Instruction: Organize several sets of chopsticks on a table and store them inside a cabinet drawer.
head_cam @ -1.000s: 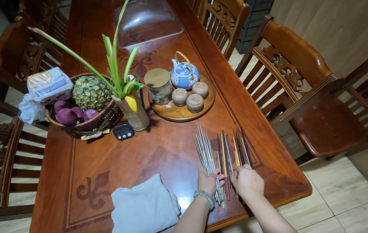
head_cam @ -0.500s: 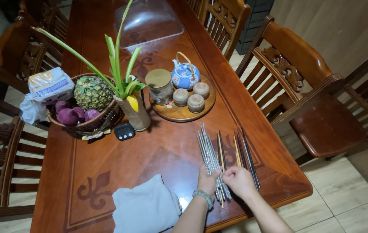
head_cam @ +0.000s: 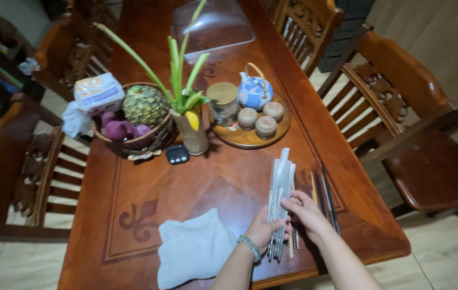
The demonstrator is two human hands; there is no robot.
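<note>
A bundle of silver metal chopsticks (head_cam: pixel 280 188) is gathered together and lifted slightly off the wooden table (head_cam: pixel 197 188). My left hand (head_cam: pixel 264 228), with a bead bracelet at the wrist, grips the bundle from below. My right hand (head_cam: pixel 305 212) closes on the same bundle from the right. A few dark and wooden chopsticks (head_cam: pixel 323 196) lie flat on the table just right of my hands. A pale folded cloth (head_cam: pixel 194 249) rests to the left of my left hand.
A round tray (head_cam: pixel 250 137) carries a blue teapot (head_cam: pixel 255 91), a lidded jar and small cups. A fruit basket (head_cam: pixel 135 137) with a pineapple, a plant vase (head_cam: pixel 191 131) and a small black device (head_cam: pixel 177 154) stand behind. Wooden chairs (head_cam: pixel 401 107) surround the table.
The spread-out silver chopsticks have been drawn together into one bundle held in both hands. The dark chopsticks stay on the table.
</note>
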